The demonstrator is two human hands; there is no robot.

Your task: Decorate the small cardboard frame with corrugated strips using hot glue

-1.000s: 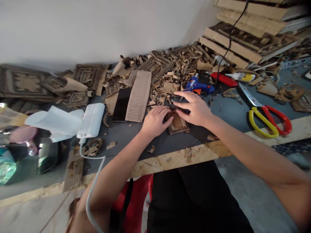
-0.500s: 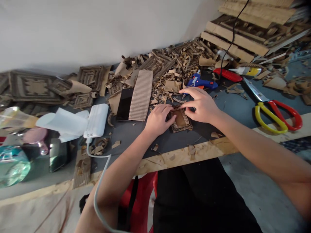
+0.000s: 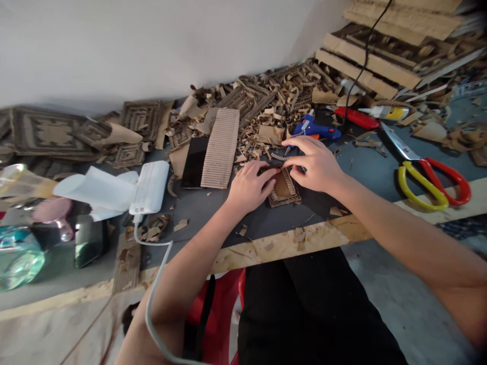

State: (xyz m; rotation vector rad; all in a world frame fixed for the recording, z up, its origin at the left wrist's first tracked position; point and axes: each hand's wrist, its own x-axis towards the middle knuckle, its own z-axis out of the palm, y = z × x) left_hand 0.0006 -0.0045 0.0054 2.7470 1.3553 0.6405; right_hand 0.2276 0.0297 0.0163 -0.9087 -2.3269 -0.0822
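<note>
A small rectangular cardboard piece (image 3: 284, 188) lies flat on the table, with corrugated strips standing along its edges around a brown middle. My left hand (image 3: 249, 186) is closed on its left side, with the fingertips at the far left corner and the thumb over the inner edge. At the far edge, the thumb and index finger of my right hand (image 3: 314, 163) press on the corrugated strip there; the other fingers are raised. Just beyond my right hand sits a blue glue gun (image 3: 315, 128). Left of my left hand, a ribbed cardboard sheet (image 3: 220, 149) partly covers a black phone (image 3: 194, 163).
Curled cardboard scraps (image 3: 274, 99) pile along the wall. Scissors (image 3: 429, 175) with red and yellow handles lie at right, near a red-handled tool (image 3: 356, 117) and a glue bottle (image 3: 386, 112). A white power bank (image 3: 150, 187) trails a cable (image 3: 162, 268) across my left arm.
Both hands stay at the cardboard piece, with only slight finger movement. The whole view has shifted very slightly.
</note>
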